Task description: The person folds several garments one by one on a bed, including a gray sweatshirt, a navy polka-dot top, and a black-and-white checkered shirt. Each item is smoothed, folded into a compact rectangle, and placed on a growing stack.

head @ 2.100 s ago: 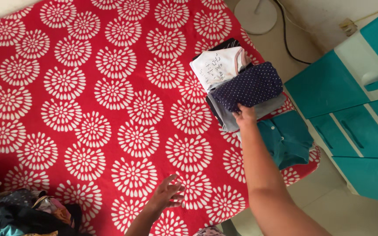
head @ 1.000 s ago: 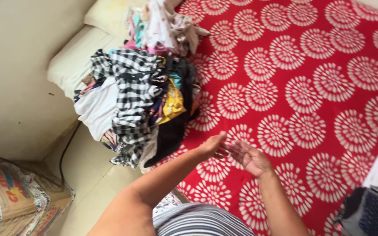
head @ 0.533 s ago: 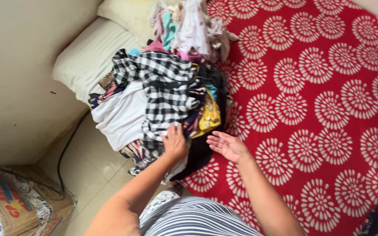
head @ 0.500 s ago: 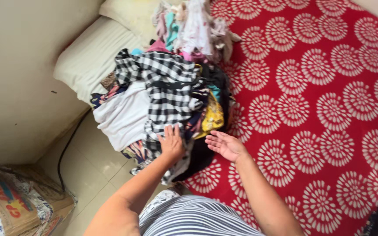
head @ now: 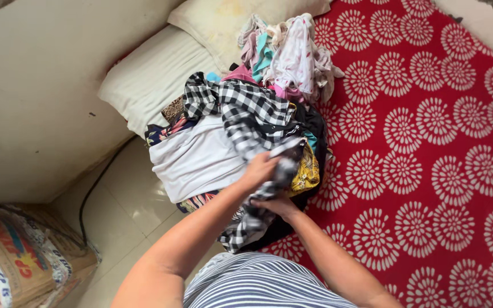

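A heap of unfolded clothes (head: 258, 63) lies at the corner of a bed covered by a red blanket with white flower rings (head: 429, 142). On top is a black-and-white checked garment (head: 241, 108). My left hand (head: 259, 169) grips a fold of that checked garment at the near side of the heap. Just below it, my right hand (head: 278, 204) holds the same cloth from underneath, fingers partly hidden by fabric. A white garment (head: 198, 159) and a yellow patterned one (head: 305, 174) lie beside my hands.
Two pale pillows (head: 149, 80) sit at the head of the bed by a beige wall (head: 41, 85). A printed sack (head: 12, 256) stands on the tiled floor (head: 126, 211) at lower left, where a dark cable (head: 89, 191) runs.
Both hands went from the folded stack on the right to the heap on the left. Open half a second ago, they have closed on the checked garment and lifted part of it.
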